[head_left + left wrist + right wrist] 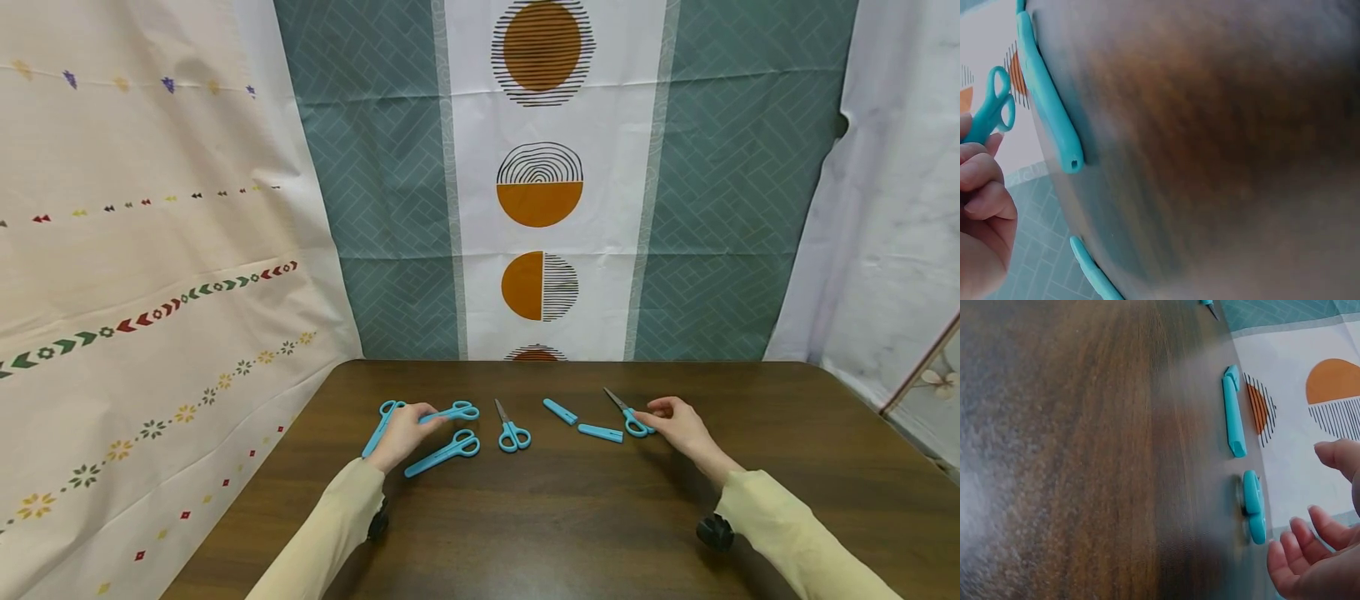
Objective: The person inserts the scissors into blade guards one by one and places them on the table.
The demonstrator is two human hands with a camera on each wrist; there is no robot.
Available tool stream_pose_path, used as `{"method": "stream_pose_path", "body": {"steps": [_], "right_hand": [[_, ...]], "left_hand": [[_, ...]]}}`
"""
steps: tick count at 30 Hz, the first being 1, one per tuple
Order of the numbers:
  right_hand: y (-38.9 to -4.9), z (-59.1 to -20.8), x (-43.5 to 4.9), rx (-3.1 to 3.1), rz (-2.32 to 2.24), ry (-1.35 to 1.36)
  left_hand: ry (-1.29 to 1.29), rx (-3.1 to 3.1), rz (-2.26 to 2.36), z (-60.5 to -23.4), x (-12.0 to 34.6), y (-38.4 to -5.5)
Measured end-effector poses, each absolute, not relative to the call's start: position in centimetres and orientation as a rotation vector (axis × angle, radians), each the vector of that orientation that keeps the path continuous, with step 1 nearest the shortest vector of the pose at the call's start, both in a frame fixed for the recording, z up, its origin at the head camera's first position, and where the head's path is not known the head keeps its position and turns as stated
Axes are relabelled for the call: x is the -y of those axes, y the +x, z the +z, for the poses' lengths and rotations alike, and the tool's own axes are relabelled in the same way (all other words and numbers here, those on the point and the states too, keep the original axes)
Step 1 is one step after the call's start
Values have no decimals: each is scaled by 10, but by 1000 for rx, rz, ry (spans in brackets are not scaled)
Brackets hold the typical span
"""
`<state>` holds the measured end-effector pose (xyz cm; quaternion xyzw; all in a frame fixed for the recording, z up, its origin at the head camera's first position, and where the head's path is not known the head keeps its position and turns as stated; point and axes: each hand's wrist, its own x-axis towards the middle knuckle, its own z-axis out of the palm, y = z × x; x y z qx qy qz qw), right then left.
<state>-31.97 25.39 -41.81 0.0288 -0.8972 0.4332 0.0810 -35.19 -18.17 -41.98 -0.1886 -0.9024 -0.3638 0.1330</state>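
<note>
My left hand [405, 429] pinches a pair of blue-handled scissors [459, 410], whose blue handle loops also show in the left wrist view. Below it on the table lies a second pair in a blue sheath [442, 455]. A third sheathed pair [382, 423] lies to the left, partly hidden by the hand. On the right, bare-bladed scissors [626, 415] point away to the upper left. My right hand [682, 429] is beside their handles [1254, 506], fingers loosely bent; the right wrist view shows nothing held.
Another bare-bladed pair of scissors [511, 432] lies mid-table. Two loose blue sheaths [560, 411] lie between the bare pairs, near each other. The brown wooden table [555, 533] ends at a patterned curtain [390, 208] behind; a cream cloth [150, 292] hangs at left.
</note>
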Motion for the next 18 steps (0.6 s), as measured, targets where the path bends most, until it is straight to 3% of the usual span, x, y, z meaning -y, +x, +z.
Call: {"method": "stream_pose_path", "body": {"steps": [18], "right_hand": [[-323, -422, -254, 2763, 1297, 33]], "left_hand": [[-480, 2700, -992, -419, 179, -352]]}}
